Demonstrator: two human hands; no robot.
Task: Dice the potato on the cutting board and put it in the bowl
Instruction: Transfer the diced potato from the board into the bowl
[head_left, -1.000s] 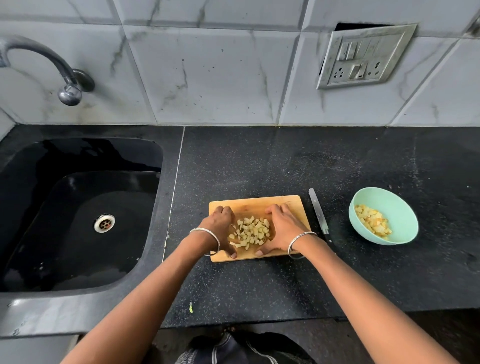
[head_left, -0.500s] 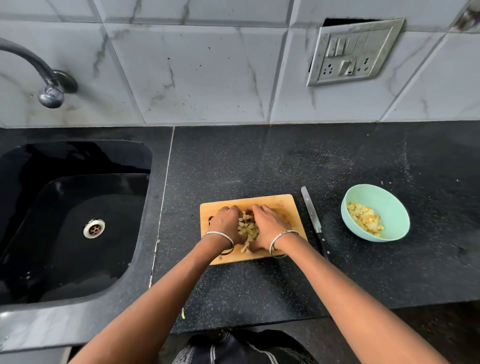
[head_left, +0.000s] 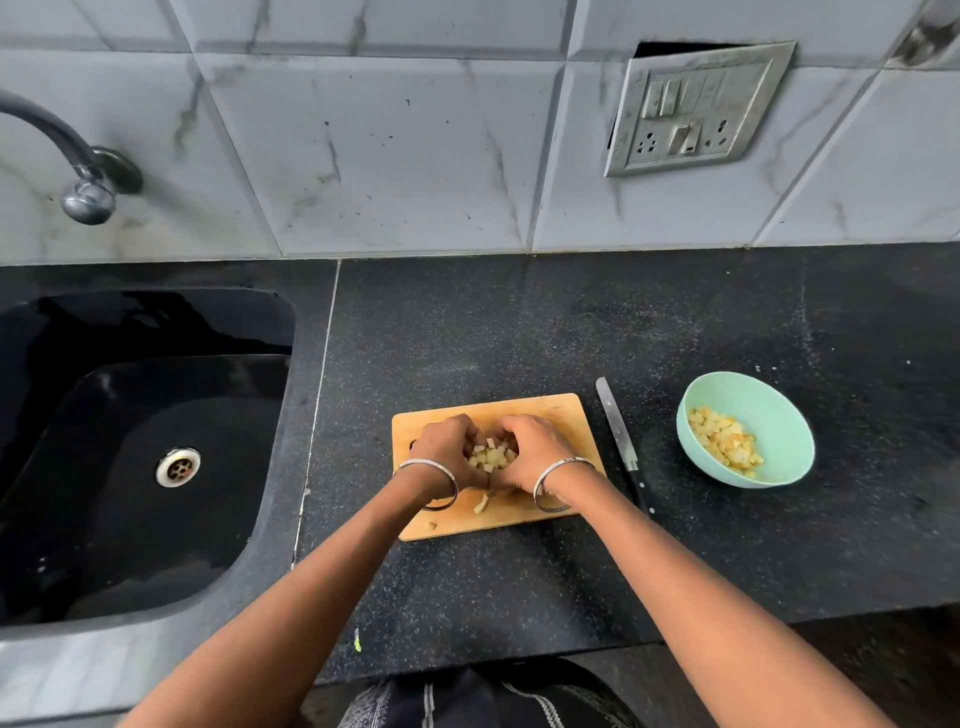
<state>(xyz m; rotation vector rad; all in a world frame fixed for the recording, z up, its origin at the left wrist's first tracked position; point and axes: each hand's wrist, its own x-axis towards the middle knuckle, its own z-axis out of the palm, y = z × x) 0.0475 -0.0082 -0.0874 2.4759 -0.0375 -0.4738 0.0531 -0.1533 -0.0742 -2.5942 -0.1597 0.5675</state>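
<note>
Small pale-yellow potato dice (head_left: 491, 458) heap between left hand (head_left: 445, 451) and right hand (head_left: 536, 448); curled fingers (head_left: 462, 425) cup them. Strays dot the cutting board (head_left: 563, 411).

Black speckled countertop (head_left: 519, 322) is carrying the items below. Wooden cutting board (head_left: 569, 415) is lying flat near centre, long side running left to right, slightly skewed. Knife (head_left: 618, 441) is lying on the counter just beside the board's right edge with a narrow gap showing, its blade pointing far and its dark handle pointing near. Mint-green bowl (head_left: 774, 410) is sitting upright right of the knife, not touching it. Small green scrap (head_left: 357, 640) is lying close to the near edge, left of the board. Black sink (head_left: 156, 441) is sitting inset at the counter's left end.
</note>
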